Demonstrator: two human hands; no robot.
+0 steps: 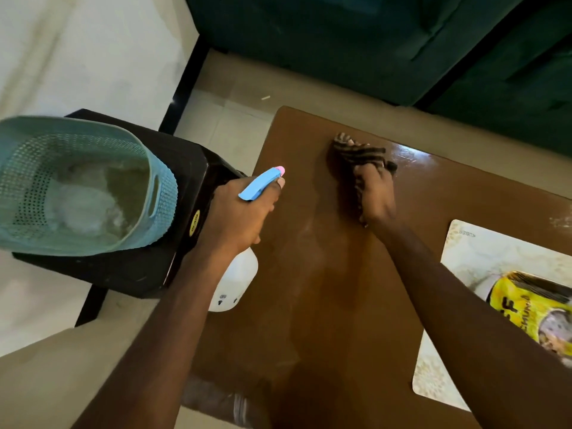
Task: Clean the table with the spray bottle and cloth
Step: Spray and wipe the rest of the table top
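Observation:
A glossy brown table fills the middle of the head view. My left hand grips a white spray bottle with a blue head and pink nozzle, held over the table's left edge with the nozzle aimed at the far side. My right hand holds a dark striped cloth and presses it onto the tabletop near the far edge. A faint wet streak runs down the table between my arms.
A teal perforated basket sits on a black stool left of the table. A pale placemat with a yellow packet lies at the table's right. A dark green sofa stands beyond the far edge.

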